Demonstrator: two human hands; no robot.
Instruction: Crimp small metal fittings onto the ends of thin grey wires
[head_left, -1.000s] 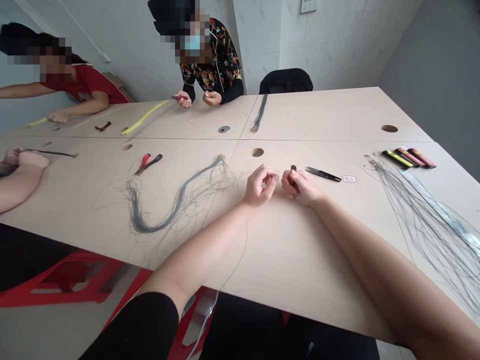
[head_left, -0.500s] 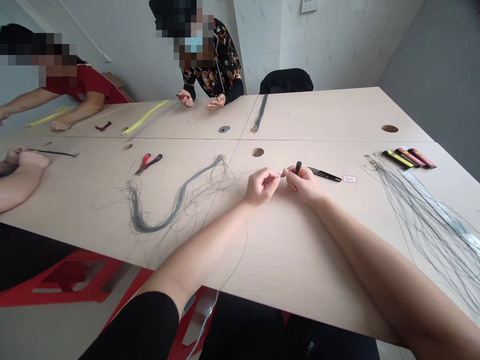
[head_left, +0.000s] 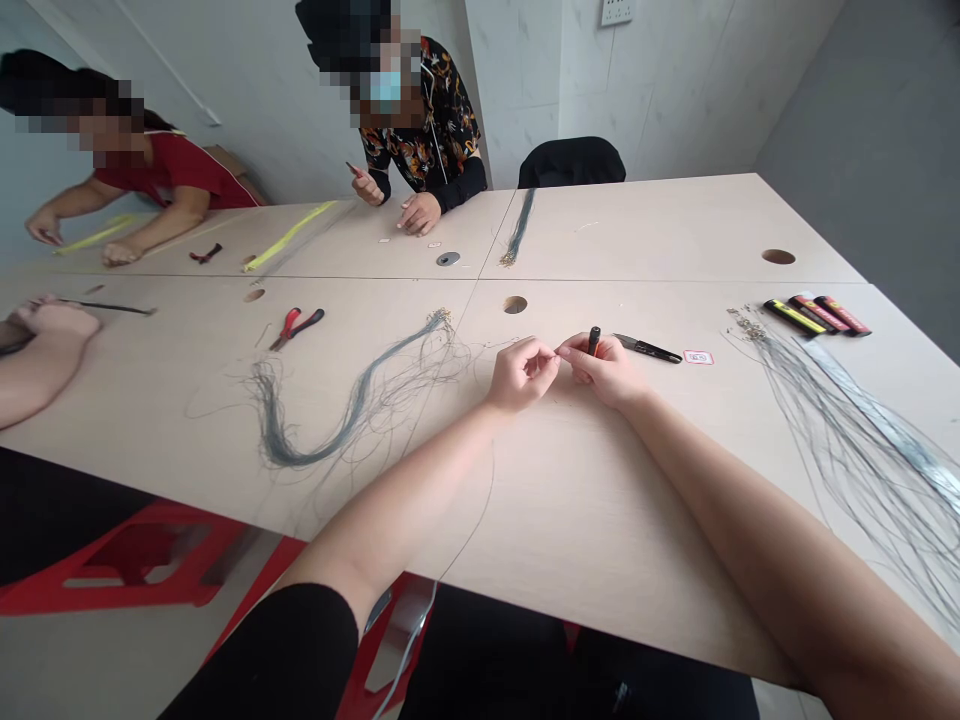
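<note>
My left hand is pinched closed over the pale table, its fingertips meeting those of my right hand. Whatever lies between the fingertips is too small to name. A thin dark thread hangs below my left hand and runs over the table's front edge. My right hand is closed around a tool with a black and orange handle; its other end is hidden. Black tweezers lie just beyond my right hand, beside a small red-edged label. Left of my hands lies a curved bundle of grey-blue threads.
Red-and-black pliers lie at the left. On the right are another thread bundle and several marker-like tubes. A round hole is beyond my hands. Two people work across the table; another person's hands are at the left edge.
My right fingertips have closed in against my left ones; my left hand is nearly still. Across the table, one person's hand has turned down onto the surface, and the person in red has shifted an arm.
</note>
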